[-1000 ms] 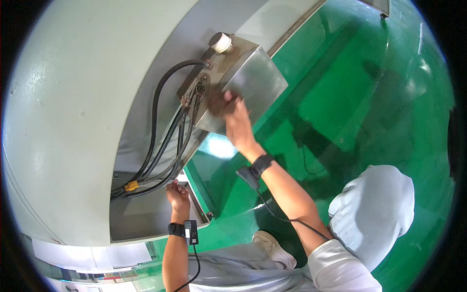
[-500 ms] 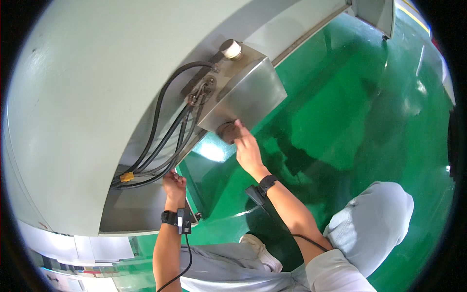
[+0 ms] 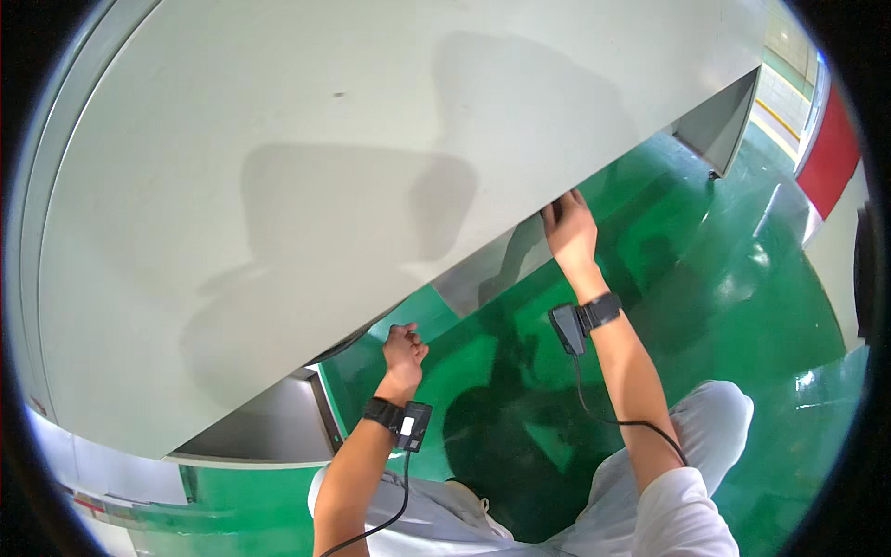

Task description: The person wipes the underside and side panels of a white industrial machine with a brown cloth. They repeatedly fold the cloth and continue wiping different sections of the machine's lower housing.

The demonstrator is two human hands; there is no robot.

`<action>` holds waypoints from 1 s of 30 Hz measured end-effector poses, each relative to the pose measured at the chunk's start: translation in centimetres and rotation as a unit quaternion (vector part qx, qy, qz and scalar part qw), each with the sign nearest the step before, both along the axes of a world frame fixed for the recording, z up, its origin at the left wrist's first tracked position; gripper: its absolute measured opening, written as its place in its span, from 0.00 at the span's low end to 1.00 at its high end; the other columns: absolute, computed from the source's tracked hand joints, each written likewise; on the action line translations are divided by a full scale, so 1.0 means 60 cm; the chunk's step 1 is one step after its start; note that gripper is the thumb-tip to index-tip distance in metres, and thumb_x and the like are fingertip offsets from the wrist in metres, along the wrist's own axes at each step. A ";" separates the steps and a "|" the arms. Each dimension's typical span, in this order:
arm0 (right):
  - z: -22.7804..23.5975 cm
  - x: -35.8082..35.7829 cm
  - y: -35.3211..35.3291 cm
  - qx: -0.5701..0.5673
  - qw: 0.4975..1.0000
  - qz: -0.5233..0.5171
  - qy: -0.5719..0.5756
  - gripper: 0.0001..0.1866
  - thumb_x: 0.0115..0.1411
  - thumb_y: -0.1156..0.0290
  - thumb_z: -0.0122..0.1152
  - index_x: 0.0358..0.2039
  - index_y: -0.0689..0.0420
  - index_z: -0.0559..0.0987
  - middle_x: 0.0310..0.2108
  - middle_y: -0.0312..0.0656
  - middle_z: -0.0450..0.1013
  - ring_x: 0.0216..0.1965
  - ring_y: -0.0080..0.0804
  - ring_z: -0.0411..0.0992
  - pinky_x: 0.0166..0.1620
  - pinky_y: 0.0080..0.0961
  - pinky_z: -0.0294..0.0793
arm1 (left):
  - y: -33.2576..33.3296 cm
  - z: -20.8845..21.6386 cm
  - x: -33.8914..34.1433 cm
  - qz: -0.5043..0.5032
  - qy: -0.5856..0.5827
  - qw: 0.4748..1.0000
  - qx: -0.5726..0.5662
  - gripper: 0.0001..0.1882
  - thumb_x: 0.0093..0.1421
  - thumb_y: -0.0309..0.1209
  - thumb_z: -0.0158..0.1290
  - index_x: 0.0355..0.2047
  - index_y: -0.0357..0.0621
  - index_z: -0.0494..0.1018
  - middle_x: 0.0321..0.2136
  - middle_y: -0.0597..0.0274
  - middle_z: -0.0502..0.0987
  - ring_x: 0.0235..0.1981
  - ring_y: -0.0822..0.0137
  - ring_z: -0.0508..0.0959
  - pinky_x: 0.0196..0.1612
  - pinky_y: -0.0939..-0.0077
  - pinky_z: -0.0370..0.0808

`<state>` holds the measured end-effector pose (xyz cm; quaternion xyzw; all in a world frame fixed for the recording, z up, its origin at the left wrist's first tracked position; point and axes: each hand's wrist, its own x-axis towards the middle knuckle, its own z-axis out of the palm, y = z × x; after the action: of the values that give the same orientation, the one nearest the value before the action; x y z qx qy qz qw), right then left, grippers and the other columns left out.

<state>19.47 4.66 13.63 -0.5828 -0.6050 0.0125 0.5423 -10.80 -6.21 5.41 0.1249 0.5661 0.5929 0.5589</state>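
Panel (image 3: 232,139) (big, pale grey) overhangs the work. Metal box (image 3: 459,284) sits under its lower edge, mostly hidden, only part of 1 shiny face showing. R hand (image 3: 572,234) is up at that edge, by the box's R end; fingers bent, dark patch by the tips. Can't tell if R grip holds smth. or if that's shadow. L hand (image 3: 405,356) is lower down, near black hose (image 3: 355,343) but apart from it; L grip loosely curled, nothing seen in it.

Risks (judgement only):
1. Scraped knuckles, R side: edge close over fingers, view blocked, so prob. working by feel.
2. Drop: if R grip does hold smth., the awkward blind reach could let it slip to green floor (image 3: 733,325).
3. Snag: R wire (image 3: 636,423) & L wire (image 3: 406,483) hang slack off the wrists; a corner could catch 1, esp. w/ a quick pull.
4. Hose tug: L hand could hook it if it drifts up/left; only a short bit shows, easy to misjudge.
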 end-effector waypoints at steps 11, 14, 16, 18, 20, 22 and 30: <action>-0.040 -0.032 0.014 -0.066 0.938 0.058 -0.335 0.09 0.51 0.67 0.52 0.22 0.57 0.78 0.27 0.50 0.76 0.31 0.46 0.76 0.35 0.39 0.76 | 0.074 0.025 0.071 0.007 -0.075 0.997 -0.027 0.11 0.60 0.37 0.40 0.26 0.48 0.67 0.16 0.71 0.62 0.17 0.73 0.60 0.27 0.75 0.63; -0.028 0.054 0.053 -0.162 0.962 0.013 -0.220 0.13 0.58 0.61 0.48 0.36 0.55 0.75 0.32 0.53 0.75 0.35 0.52 0.74 0.38 0.43 0.75 | 0.086 0.053 0.074 -0.012 -0.092 0.995 0.021 0.11 0.60 0.39 0.43 0.25 0.50 0.67 0.16 0.73 0.61 0.17 0.73 0.59 0.28 0.76 0.63; -0.030 0.042 0.035 -0.200 0.974 -0.022 -0.106 0.15 0.59 0.60 0.47 0.43 0.53 0.74 0.34 0.56 0.74 0.36 0.57 0.72 0.41 0.45 0.74 | 0.080 0.068 0.067 -0.032 -0.053 0.996 0.064 0.11 0.61 0.40 0.44 0.25 0.50 0.68 0.16 0.73 0.61 0.17 0.73 0.59 0.29 0.76 0.63; -0.046 -0.004 -0.018 -0.201 0.979 -0.017 -0.022 0.15 0.59 0.62 0.48 0.44 0.52 0.73 0.36 0.57 0.73 0.38 0.58 0.71 0.42 0.47 0.73 | 0.077 0.065 0.043 -0.017 -0.046 0.996 0.070 0.12 0.61 0.41 0.44 0.26 0.51 0.68 0.17 0.73 0.61 0.17 0.73 0.58 0.30 0.76 0.62; -0.049 -0.019 -0.033 -0.134 0.990 0.029 0.007 0.13 0.57 0.66 0.50 0.42 0.54 0.73 0.34 0.58 0.73 0.37 0.59 0.71 0.41 0.49 0.71 | 0.091 0.039 0.031 0.010 -0.097 0.995 0.033 0.14 0.63 0.42 0.41 0.25 0.50 0.68 0.17 0.73 0.61 0.17 0.73 0.57 0.31 0.75 0.62; -0.017 -0.017 -0.034 -0.107 0.994 -0.015 0.010 0.12 0.57 0.67 0.51 0.41 0.55 0.73 0.32 0.57 0.74 0.35 0.59 0.72 0.39 0.48 0.72 | 0.074 0.045 0.048 -0.004 -0.091 0.996 0.021 0.15 0.63 0.43 0.41 0.25 0.49 0.68 0.16 0.72 0.61 0.17 0.73 0.57 0.31 0.74 0.62; -0.037 -0.076 0.010 -0.022 0.965 0.120 -0.233 0.16 0.53 0.58 0.54 0.32 0.57 0.79 0.27 0.54 0.75 0.32 0.52 0.74 0.36 0.40 0.76 | 0.150 -0.085 -0.024 -0.021 -0.001 0.998 0.053 0.14 0.63 0.42 0.39 0.26 0.50 0.67 0.17 0.72 0.61 0.18 0.72 0.58 0.31 0.73 0.62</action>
<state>14.90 5.28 11.40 -0.5045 -0.7796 -0.0457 0.3683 -12.23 2.80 0.30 0.1658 0.5306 0.6100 0.5646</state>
